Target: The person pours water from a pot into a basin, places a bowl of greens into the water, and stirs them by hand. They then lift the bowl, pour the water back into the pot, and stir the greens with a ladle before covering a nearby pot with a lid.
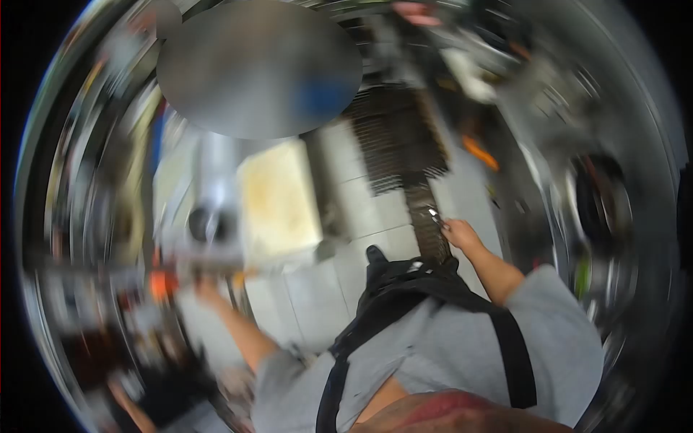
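Observation:
My left hand (206, 289) reaches out to the left, below the front edge of the counter with the cutting board. It is smeared by motion, so its fingers do not show. A blurred orange object (162, 283) is close beside it. Low at my right side, over the floor, my right hand (458, 232) is closed. A small shiny metal piece (434, 213) sticks out of it; its kind does not show. The pale, yellow-stained cutting board (280, 196) lies on the counter ahead, left of centre. A shiny metal cylinder (215, 173) with a dark round opening stands beside the board.
White floor tiles (372, 206) and a dark perforated floor mat (397, 137) lie ahead. Along the right runs a metal counter with a dark round pan (600, 196) and an orange object (480, 153). Another person's arm (131, 408) shows at lower left.

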{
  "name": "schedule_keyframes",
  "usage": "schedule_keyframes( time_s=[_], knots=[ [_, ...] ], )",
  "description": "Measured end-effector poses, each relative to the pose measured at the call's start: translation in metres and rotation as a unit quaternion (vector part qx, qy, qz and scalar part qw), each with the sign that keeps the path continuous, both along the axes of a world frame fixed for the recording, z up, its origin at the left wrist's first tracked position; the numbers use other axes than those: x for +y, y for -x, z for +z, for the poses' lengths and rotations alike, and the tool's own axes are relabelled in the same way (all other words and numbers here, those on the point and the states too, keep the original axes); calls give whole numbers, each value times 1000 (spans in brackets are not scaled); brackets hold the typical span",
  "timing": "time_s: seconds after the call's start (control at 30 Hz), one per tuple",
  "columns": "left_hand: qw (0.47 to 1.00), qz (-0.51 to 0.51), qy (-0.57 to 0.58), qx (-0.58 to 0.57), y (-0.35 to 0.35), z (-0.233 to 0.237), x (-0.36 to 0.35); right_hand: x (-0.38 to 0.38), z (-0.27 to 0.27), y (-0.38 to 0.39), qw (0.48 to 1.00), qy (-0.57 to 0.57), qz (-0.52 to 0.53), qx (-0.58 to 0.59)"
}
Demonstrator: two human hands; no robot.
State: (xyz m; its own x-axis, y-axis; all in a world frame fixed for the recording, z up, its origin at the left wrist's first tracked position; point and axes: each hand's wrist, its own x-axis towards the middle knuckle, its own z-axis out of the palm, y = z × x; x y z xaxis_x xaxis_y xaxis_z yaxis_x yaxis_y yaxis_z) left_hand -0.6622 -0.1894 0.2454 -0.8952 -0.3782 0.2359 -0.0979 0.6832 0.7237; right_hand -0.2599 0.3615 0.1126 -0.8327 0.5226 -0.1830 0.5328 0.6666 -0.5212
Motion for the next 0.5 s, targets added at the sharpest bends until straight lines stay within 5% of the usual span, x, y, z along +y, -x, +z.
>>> schedule_keyframes(
  time_s=[0.17,0.3,0.4,0.5],
  knots=[
    [974,-79,126,169,-51,-60,83,17,2,-158,956,76,-279,-54],
    [929,-299,205,-76,-179,-184,180,-8,-37,-316,905,95,-397,-123],
    [754,-497,295,-313,-293,-251,255,-26,-53,-430,894,86,-417,-137],
    [552,-668,361,-345,-351,-289,328,-36,-59,-521,865,91,-471,-145]
  ],
)
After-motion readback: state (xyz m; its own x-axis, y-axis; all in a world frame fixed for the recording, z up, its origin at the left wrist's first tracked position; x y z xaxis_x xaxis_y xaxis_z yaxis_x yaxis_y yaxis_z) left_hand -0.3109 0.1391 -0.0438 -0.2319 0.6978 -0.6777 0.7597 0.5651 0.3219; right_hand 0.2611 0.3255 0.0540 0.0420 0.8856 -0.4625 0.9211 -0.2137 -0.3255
